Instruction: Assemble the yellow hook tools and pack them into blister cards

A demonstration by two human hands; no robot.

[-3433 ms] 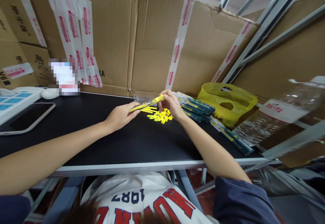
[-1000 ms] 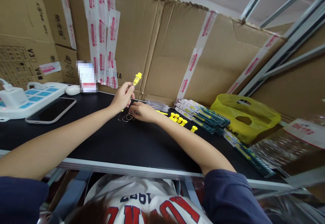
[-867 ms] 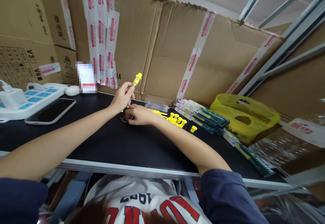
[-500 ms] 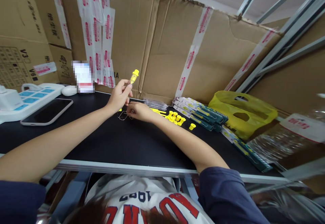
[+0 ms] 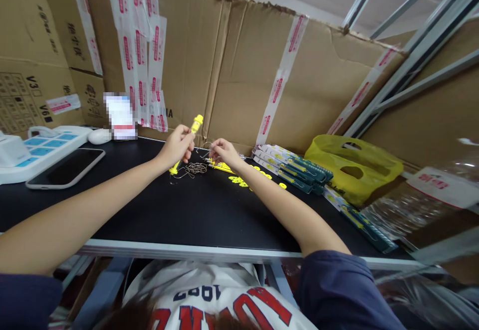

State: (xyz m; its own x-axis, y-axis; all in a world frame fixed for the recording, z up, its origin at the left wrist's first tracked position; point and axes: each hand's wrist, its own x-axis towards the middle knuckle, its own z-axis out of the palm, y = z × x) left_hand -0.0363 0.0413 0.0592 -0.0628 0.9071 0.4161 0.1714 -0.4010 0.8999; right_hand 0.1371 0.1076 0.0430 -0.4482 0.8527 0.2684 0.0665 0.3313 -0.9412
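My left hand (image 5: 178, 145) is closed around a slim tool with a yellow capped top (image 5: 196, 123). The tool stands tilted, and a yellow end (image 5: 174, 169) shows below the fist. To its right, my right hand (image 5: 225, 152) pinches a thin bent metal wire (image 5: 205, 145) and holds it above the table. Under and between the hands lies a tangled heap of similar wires (image 5: 196, 168). Yellow sticks (image 5: 223, 167) lie below my right hand, and several small yellow caps (image 5: 238, 181) are partly hidden by my right forearm.
Printed flat packages (image 5: 295, 165) are stacked to the right, beside a yellow plastic bag (image 5: 352, 165). On the left are a phone (image 5: 67, 168), a white power strip (image 5: 45, 145) and a white mouse (image 5: 99, 136). Taped cardboard (image 5: 247, 71) walls off the back of the black table (image 5: 179, 220).
My right hand has risen from the wire heap and moved right, bringing a bent wire with it. My left hand has lowered a little, still holding the yellow-capped tool.
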